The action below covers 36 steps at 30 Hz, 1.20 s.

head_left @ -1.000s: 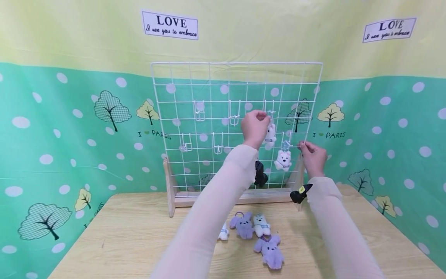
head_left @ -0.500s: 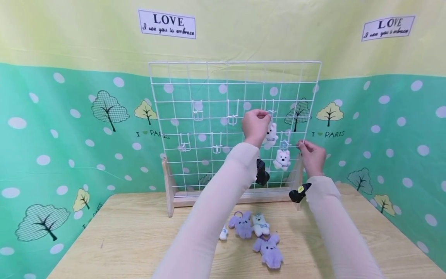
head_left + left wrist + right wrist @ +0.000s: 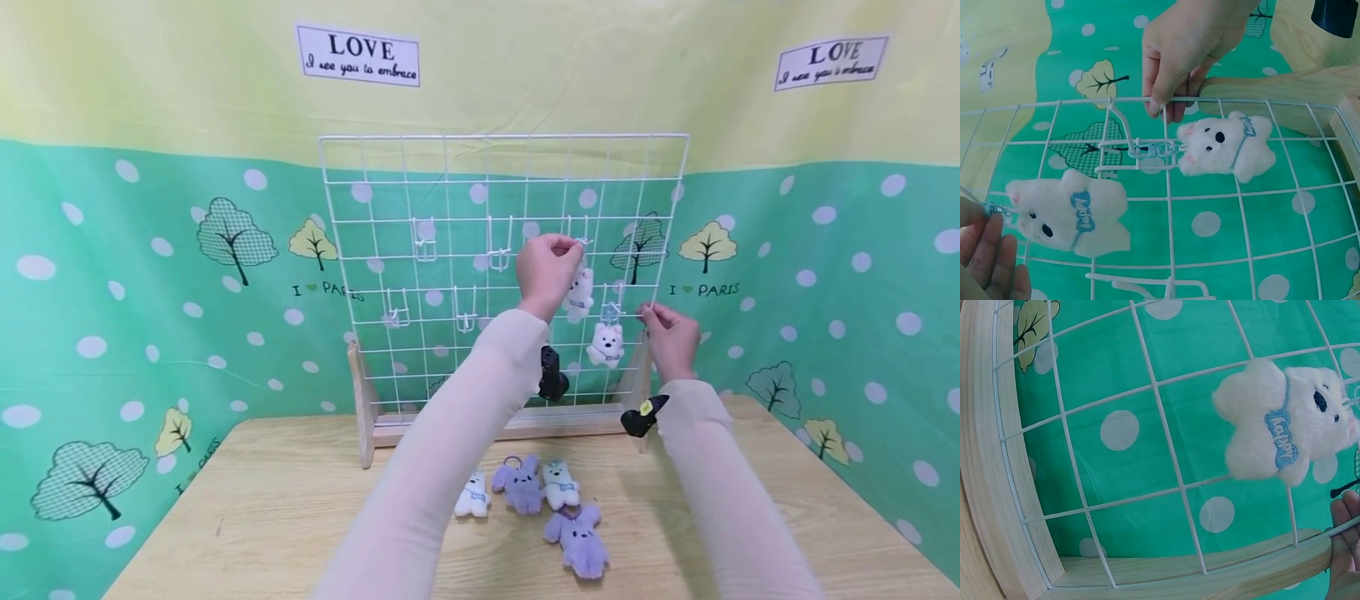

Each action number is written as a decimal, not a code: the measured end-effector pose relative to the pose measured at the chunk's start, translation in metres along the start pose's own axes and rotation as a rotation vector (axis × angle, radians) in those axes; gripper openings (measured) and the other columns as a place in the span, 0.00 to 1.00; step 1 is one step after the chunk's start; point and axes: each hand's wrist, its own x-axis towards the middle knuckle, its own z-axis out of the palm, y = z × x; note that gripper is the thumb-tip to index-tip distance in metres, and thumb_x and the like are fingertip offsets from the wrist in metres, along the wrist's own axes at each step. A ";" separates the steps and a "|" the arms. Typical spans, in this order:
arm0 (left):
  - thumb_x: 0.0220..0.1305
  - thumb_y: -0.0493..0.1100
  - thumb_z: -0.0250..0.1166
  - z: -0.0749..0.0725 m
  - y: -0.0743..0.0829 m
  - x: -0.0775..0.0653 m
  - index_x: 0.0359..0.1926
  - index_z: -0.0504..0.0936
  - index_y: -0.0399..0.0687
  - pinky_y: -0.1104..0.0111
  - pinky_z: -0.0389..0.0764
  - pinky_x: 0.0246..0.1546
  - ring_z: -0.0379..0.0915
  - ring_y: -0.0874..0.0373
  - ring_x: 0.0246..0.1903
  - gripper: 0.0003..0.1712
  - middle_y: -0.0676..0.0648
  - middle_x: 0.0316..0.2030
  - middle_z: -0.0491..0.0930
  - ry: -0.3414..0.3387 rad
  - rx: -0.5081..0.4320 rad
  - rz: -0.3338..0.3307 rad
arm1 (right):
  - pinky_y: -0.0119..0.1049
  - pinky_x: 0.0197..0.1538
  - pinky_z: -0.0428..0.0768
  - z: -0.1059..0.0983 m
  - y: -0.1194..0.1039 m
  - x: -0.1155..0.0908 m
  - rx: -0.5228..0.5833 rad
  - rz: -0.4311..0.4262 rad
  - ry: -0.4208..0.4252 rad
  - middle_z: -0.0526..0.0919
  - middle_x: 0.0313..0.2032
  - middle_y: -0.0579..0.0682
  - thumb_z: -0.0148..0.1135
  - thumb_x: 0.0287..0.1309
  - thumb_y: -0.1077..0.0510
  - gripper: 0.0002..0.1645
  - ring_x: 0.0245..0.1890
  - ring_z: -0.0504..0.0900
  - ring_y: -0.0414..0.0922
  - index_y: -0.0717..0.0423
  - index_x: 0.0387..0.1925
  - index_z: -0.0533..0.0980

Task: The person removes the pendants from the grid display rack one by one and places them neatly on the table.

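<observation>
My left hand [image 3: 549, 273] is up at the upper right hook of the white wire grid [image 3: 504, 136]. Its thumb and finger pinch the pale blue clasp [image 3: 999, 210] of a white plush dog keychain [image 3: 1072, 215], whose body dangles below the fingers. At the grid's right side, my right hand [image 3: 672, 340] grips the edge wire between thumb and fingers. Between the two hands, a second white plush dog keychain [image 3: 605, 344] hangs by its blue clasp from a lower hook [image 3: 1138, 153]; it also fills much of the right wrist view.
Several other hooks [image 3: 499, 257] on the grid carry nothing. The grid stands in a wooden base [image 3: 525, 427] on the wooden table [image 3: 285, 517]. Below lie purple plush keychains [image 3: 579, 542] and white plush keychains [image 3: 561, 485], partly beside my left sleeve.
My left forearm has shifted slightly left, uncovering more of a white plush on the table. Both hands keep their holds at the hook and the grid's edge.
</observation>
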 end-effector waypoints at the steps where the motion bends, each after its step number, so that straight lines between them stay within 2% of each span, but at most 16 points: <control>1: 0.63 0.44 0.63 -0.001 0.000 0.000 0.38 0.84 0.46 0.77 0.77 0.26 0.76 0.62 0.28 0.08 0.52 0.30 0.81 -0.003 -0.002 0.007 | 0.33 0.54 0.76 0.000 0.000 0.000 -0.003 -0.004 0.001 0.80 0.52 0.54 0.55 0.64 0.50 0.20 0.50 0.80 0.42 0.55 0.54 0.76; 9: 0.62 0.43 0.63 -0.007 0.004 -0.005 0.37 0.84 0.47 0.76 0.77 0.27 0.76 0.63 0.29 0.07 0.53 0.30 0.81 -0.041 -0.030 0.045 | 0.32 0.54 0.76 0.001 0.000 0.000 -0.002 -0.002 0.001 0.80 0.53 0.53 0.56 0.64 0.49 0.22 0.51 0.80 0.43 0.54 0.55 0.76; 23: 0.61 0.41 0.63 -0.016 0.010 -0.018 0.36 0.83 0.46 0.77 0.78 0.30 0.76 0.63 0.31 0.05 0.53 0.30 0.81 -0.065 -0.151 0.081 | 0.33 0.56 0.75 0.001 -0.001 -0.003 0.000 -0.015 0.009 0.80 0.53 0.53 0.56 0.64 0.48 0.22 0.52 0.79 0.43 0.55 0.54 0.76; 30: 0.60 0.39 0.64 -0.028 0.007 -0.031 0.36 0.83 0.44 0.76 0.77 0.31 0.74 0.62 0.31 0.04 0.50 0.30 0.80 -0.091 -0.225 0.058 | 0.34 0.56 0.75 0.001 -0.001 -0.003 -0.013 -0.008 0.005 0.79 0.54 0.53 0.55 0.64 0.48 0.22 0.53 0.78 0.44 0.54 0.54 0.76; 36: 0.60 0.40 0.65 -0.042 -0.007 -0.044 0.35 0.82 0.45 0.73 0.77 0.33 0.74 0.61 0.32 0.03 0.51 0.30 0.81 -0.110 -0.257 0.000 | 0.35 0.56 0.75 0.001 -0.002 -0.005 -0.014 -0.009 0.005 0.79 0.53 0.53 0.55 0.64 0.48 0.22 0.54 0.78 0.45 0.53 0.54 0.76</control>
